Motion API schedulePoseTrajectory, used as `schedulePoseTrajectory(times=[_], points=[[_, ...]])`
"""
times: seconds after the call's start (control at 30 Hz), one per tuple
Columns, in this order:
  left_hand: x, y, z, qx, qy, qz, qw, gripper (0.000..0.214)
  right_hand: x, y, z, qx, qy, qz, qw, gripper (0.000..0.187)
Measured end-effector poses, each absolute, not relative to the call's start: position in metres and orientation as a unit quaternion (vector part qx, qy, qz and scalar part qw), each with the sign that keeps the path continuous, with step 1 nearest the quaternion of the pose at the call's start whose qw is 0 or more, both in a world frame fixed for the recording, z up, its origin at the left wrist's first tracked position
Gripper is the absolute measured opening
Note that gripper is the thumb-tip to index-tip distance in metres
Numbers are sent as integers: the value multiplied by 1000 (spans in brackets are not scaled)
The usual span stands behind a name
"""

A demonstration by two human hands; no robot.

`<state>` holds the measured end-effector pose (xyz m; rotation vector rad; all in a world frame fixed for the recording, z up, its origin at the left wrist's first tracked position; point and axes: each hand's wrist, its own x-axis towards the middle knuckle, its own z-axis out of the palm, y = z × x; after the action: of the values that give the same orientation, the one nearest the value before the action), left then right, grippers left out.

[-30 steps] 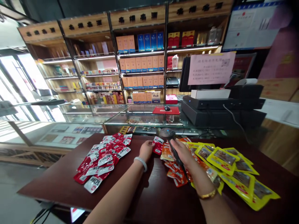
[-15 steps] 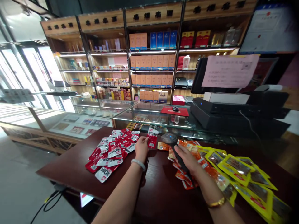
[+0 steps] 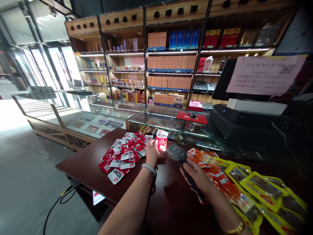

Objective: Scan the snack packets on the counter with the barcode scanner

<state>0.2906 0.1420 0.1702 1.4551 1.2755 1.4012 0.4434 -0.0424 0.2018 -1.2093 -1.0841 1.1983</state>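
Nearest me, the right hand [image 3: 199, 176] is wrapped round the handle of a scanner [image 3: 176, 152]. Left of it lies a heap of loose packets [image 3: 126, 156]. Slightly farther, the left hand [image 3: 152, 153] pinches one red-and-white packet [image 3: 161, 138] by its left edge, just beyond the scanner's head. I'd keep its brightly lit face flat, steady and clear of the thumb.
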Motion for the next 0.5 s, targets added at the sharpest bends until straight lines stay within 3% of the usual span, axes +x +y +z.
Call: schedulePoseTrajectory(times=[0.23, 0.43, 0.5], points=[[281, 151, 173, 477, 503, 614, 377, 31, 445, -40, 197, -513, -464, 495, 526, 45], [264, 147, 189, 480, 559, 660, 146, 68, 459, -39, 203, -498, -439, 490, 565, 45], [272, 138, 192, 549, 528, 638, 110, 66, 465, -41, 210, -490, -423, 479, 593, 45]])
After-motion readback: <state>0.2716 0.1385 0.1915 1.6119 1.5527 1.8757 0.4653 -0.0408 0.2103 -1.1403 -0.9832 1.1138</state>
